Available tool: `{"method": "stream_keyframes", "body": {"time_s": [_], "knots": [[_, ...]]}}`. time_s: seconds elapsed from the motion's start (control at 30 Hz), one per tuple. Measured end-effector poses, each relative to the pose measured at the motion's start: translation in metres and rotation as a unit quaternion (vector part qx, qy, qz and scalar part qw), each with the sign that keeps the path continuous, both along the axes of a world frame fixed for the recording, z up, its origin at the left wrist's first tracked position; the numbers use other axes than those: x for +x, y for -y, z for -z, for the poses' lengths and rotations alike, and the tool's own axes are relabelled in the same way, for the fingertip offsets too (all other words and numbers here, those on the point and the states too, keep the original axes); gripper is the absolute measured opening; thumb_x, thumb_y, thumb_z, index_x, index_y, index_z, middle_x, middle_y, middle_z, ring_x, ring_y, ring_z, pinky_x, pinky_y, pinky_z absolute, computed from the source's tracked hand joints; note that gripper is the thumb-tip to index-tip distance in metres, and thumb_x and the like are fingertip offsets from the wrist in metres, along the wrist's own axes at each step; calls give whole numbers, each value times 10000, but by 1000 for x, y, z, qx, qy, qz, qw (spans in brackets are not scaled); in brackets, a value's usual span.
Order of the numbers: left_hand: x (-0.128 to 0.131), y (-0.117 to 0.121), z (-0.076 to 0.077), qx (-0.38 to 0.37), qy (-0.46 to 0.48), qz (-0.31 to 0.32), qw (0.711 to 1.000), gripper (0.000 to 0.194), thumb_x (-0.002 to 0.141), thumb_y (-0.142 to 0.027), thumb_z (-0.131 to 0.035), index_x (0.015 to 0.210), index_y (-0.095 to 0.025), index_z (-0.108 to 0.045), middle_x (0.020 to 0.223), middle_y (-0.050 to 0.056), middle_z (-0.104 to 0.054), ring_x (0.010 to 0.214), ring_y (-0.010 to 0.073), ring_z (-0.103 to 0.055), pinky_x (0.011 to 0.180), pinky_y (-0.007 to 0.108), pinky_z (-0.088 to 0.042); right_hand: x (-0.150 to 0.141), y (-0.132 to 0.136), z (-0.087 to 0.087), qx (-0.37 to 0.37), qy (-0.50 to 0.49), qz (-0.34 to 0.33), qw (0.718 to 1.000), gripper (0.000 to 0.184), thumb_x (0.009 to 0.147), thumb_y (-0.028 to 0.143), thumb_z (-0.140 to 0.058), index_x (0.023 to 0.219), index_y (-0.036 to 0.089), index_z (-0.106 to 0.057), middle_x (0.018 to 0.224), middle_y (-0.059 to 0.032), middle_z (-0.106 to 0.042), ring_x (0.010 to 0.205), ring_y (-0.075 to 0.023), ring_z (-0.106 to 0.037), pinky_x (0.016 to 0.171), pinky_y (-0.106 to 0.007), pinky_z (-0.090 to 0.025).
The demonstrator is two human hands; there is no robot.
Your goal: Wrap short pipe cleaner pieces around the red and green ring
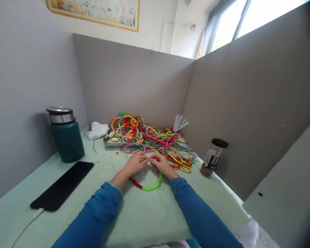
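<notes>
Underneath: pale green tabletop, small dark specks scattered across it.
Around: grey partitions on three sides; above them a framed picture on the white wall, bright window at upper right.
Fuzzy loop: red at left, bright green at right; near arc lies just below the hands, its two sides running up under them.
Left hand: thumb and forefinger drawn together, pinching the loop at its far side; exact bit covered by the fingers.
Right hand: likewise pinching there, fingertips against the left's.
Metal tray: beyond the hands, full of small mixed pieces, coloured rings on top.
Stem heap: multicoloured, right of tray; white strips behind.
Clear jar: black lid, brown matter at bottom; table's right edge.
Teal bottle: silver lid, far left.
</notes>
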State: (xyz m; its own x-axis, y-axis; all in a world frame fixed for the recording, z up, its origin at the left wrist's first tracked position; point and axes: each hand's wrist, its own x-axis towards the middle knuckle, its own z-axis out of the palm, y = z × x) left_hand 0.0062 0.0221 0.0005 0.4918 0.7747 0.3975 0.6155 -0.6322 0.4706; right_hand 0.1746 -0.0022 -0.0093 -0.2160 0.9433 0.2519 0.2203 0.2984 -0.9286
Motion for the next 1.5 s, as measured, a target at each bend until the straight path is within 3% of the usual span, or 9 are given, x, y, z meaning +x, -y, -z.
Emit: {"method": "stream_keyframes", "body": {"time_s": [0.13, 0.27, 0.5, 0.8, 1.03, 1.27, 1.37, 1.5], "knots": [[0, -1, 1, 13, 17, 12, 1000, 264, 824, -320, -482, 833, -188, -710, 956, 55, -627, 859, 153, -554, 767, 239, -399, 1, -3, 3, 19, 1, -4, 1000, 175, 764, 341, -557, 731, 174, -518, 516, 56, -471, 417, -59, -377, 400, -177, -285], [0, -1, 0, 9, 7, 25, 1000, 263, 829, -299, -471, 822, -181, -706, 826, 46, -653, 771, 148, -559, 691, 236, -388, 1, -5, 6, 38, 10, -1, 999, 164, 774, 331, -550, 743, 172, -522, 525, 56, -465, 447, -65, -393, 431, -180, -300], [1, 0, 0, -17, 33, -13, 999, 207, 788, -291, -510, 842, -189, -680, 769, 19, -674, 680, 135, -550, 611, 229, -343, 1, -5, 8, 71, 33, 8, 997, 155, 783, 323, -538, 766, 169, -525, 570, 51, -462, 487, -71, -396, 462, -184, -302], [0, 2, -5, -108, 66, 3, 992, 245, 772, -300, -482, 683, -153, -657, 615, 7, -640, 571, 118, -515, 571, 222, -345, 2, -3, 9, 172, 128, 47, 976, 130, 801, 284, -501, 782, 167, -557, 681, 17, -543, 599, -99, -460, 547, -204, -344], [0, -5, 0, -70, 62, -24, 995, 217, 746, -298, -529, 751, -159, -696, 772, 33, -662, 735, 146, -552, 670, 232, -371, 2, 0, 8, 190, 158, 55, 967, 116, 808, 265, -490, 823, 176, -564, 708, 9, -570, 622, -112, -488, 575, -214, -359], [0, -3, 0, -100, 53, -10, 994, 216, 742, -270, -499, 699, -148, -672, 622, 8, -617, 594, 115, -502, 570, 221, -349, 3, 0, 8, 191, 166, 54, 966, 113, 805, 253, -496, 847, 179, -570, 727, 0, -586, 643, -120, -500, 587, -217, -363], [1, 0, -1, -165, 83, -8, 983, 219, 744, -284, -484, 660, -139, -625, 553, -1, -577, 464, 86, -436, 477, 213, -323, 2, 2, 7, 192, 169, 53, 965, 116, 812, 264, -498, 839, 183, -576, 724, -2, -583, 639, -122, -491, 579, -215, -354], [1, 4, 0, -321, 157, 21, 934, 239, 739, -367, -509, 721, -133, -556, 566, 0, -581, 344, 49, -341, 370, 197, -282, 2, 6, 4, 192, 176, 39, 965, 139, 828, 278, -487, 854, 191, -592, 686, 3, -567, 594, -116, -457, 553, -213, -330]]}}
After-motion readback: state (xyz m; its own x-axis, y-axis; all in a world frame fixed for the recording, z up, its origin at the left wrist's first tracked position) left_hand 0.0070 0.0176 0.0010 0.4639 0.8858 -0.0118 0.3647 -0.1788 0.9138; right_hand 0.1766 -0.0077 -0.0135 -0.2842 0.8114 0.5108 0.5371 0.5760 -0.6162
